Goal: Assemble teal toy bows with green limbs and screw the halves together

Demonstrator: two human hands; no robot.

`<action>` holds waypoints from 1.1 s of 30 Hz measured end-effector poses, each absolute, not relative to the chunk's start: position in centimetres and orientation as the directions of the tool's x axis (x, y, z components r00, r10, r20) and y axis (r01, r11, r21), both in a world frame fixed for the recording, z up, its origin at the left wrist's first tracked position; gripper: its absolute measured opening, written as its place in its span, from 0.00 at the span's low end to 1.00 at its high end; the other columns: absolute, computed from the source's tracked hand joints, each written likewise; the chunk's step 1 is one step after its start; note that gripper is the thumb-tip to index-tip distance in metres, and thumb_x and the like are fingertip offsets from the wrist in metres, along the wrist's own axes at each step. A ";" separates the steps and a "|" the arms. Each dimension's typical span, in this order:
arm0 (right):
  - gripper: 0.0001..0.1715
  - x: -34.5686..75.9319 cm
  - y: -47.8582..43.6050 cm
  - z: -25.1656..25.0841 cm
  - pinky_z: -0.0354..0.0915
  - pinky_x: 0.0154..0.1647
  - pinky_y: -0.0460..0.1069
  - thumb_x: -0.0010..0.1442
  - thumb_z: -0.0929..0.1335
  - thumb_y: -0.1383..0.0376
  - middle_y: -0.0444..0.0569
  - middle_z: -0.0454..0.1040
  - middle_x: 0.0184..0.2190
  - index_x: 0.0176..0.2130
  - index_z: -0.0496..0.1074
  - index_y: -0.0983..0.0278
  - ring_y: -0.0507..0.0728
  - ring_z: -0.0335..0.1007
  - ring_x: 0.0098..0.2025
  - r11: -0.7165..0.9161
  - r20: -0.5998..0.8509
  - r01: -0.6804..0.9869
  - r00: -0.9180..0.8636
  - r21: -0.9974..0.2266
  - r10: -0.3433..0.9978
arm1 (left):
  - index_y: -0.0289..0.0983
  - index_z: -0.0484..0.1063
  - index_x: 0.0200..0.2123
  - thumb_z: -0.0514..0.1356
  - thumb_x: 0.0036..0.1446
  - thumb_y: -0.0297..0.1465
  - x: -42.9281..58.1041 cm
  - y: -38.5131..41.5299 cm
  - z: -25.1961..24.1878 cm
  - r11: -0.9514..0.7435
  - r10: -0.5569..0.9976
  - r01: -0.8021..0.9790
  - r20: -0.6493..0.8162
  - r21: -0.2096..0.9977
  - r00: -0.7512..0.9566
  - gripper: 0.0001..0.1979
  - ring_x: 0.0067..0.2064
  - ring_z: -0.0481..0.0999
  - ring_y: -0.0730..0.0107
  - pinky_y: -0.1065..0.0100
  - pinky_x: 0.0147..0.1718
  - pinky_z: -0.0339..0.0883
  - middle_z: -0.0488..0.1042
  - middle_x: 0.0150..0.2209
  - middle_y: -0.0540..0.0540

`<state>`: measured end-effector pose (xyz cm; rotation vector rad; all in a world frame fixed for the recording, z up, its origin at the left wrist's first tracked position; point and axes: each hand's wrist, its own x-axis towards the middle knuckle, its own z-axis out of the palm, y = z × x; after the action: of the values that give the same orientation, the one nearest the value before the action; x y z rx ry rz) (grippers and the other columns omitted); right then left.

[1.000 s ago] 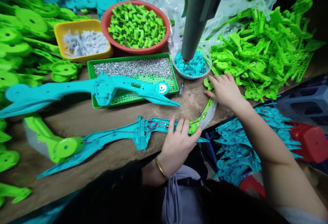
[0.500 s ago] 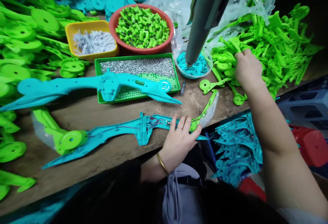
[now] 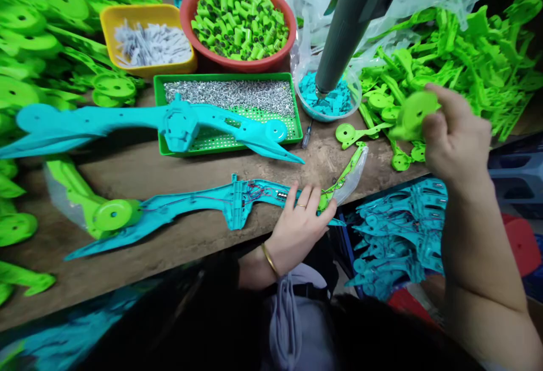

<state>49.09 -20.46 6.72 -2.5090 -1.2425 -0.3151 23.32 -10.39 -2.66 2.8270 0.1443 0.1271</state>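
Observation:
My left hand [image 3: 299,224], with a ring and a gold bangle, is draped over the right end of a blue toy bow half [image 3: 186,198], its bent fingers gripping the limb. Inside that shell thin red wires and small metal parts show. Beside my fingertips a green limb piece [image 3: 350,167] with a clear strip juts from the bow's end. A second green limb piece [image 3: 116,215] sits at the left end. My right hand [image 3: 460,133] pinches a green round-ended plastic part [image 3: 413,115], blurred, above the table's right side. Its far end is hidden.
Behind the bow lie another blue bow shell [image 3: 127,119] and a green tray [image 3: 229,77] of screws. A grey electric screwdriver [image 3: 348,31] hangs over a tub of blue pieces [image 3: 303,108]. Green parts [image 3: 475,60] pile up right; a crate of blue shells [image 3: 399,235] stands below the edge.
My right hand has come away from the green pile, toward me and to the right, with a green part in it. My left hand stays on the bow half. The view has shifted slightly.

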 end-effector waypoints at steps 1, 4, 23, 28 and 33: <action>0.42 48.1 -20.9 6.1 0.63 0.32 0.54 0.60 0.55 0.38 0.55 0.78 0.37 0.58 0.68 0.60 0.61 0.74 0.35 -0.559 0.265 0.814 0.580 -0.157 0.770 | 0.37 0.67 0.54 0.65 0.54 0.37 23.3 -10.3 -2.6 -0.926 0.120 0.079 0.089 0.369 0.989 0.26 0.60 0.66 0.44 0.41 0.60 0.54 0.67 0.57 0.30; 0.49 44.7 -21.8 4.3 0.59 0.26 0.50 0.50 0.59 0.31 0.50 0.77 0.29 0.56 0.69 0.58 0.58 0.72 0.29 -0.404 0.041 0.903 0.414 -0.146 0.909 | 0.33 0.64 0.57 0.63 0.54 0.45 23.3 -9.8 -1.9 -0.671 0.235 0.075 0.116 0.738 0.965 0.32 0.58 0.68 0.49 0.49 0.57 0.61 0.69 0.55 0.32; 0.31 43.3 -23.0 -1.0 0.68 0.43 0.60 0.55 0.65 0.44 0.57 0.77 0.41 0.46 0.70 0.63 0.64 0.73 0.43 -0.655 0.031 0.631 0.729 -0.417 0.683 | 0.25 0.63 0.58 0.56 0.58 0.50 24.3 -10.1 -3.6 -0.871 0.193 0.085 0.177 0.483 0.965 0.37 0.60 0.65 0.48 0.50 0.61 0.54 0.67 0.58 0.29; 0.31 44.5 -22.4 -1.9 0.66 0.50 0.62 0.51 0.68 0.43 0.55 0.76 0.44 0.44 0.70 0.62 0.64 0.71 0.47 -0.631 -0.077 0.591 0.697 -0.503 0.713 | 0.25 0.61 0.60 0.54 0.60 0.50 24.6 -10.4 -5.1 -0.924 0.134 0.066 0.158 0.376 0.978 0.37 0.56 0.68 0.54 0.53 0.61 0.54 0.70 0.55 0.34; 0.31 43.9 -22.5 -2.6 0.65 0.54 0.63 0.51 0.69 0.44 0.59 0.71 0.54 0.46 0.68 0.62 0.65 0.70 0.53 -0.625 -0.088 0.555 0.706 -0.549 0.703 | 0.27 0.62 0.59 0.53 0.61 0.49 24.4 -10.3 -5.2 -0.932 0.111 0.040 0.177 0.361 0.978 0.35 0.56 0.69 0.54 0.53 0.60 0.55 0.71 0.54 0.34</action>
<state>43.89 -22.46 -2.65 -2.4212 -0.9632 0.4048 24.38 -10.32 -5.20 2.7623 0.1090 0.2758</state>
